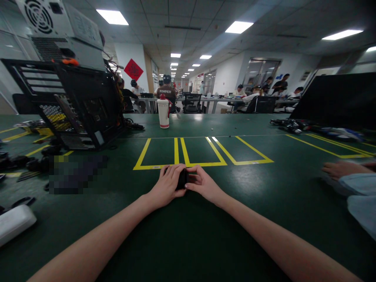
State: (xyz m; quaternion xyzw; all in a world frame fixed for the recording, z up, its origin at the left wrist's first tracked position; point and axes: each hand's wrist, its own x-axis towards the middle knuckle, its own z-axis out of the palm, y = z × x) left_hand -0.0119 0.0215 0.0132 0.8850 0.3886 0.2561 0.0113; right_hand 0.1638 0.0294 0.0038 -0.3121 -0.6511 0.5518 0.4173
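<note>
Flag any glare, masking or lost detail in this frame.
Head view: ceiling lights blown white, glare on the green table; head view: a pixelated patch at left hides what lies there; head view: the black object between left hand and right hand too dark for detail.

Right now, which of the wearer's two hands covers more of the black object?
The left hand, spread over the left part of the black object; the right hand touches only its right edge.

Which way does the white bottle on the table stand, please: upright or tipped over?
Upright: the bottle rests on its base on the green table, with its red lid at the top.
</note>
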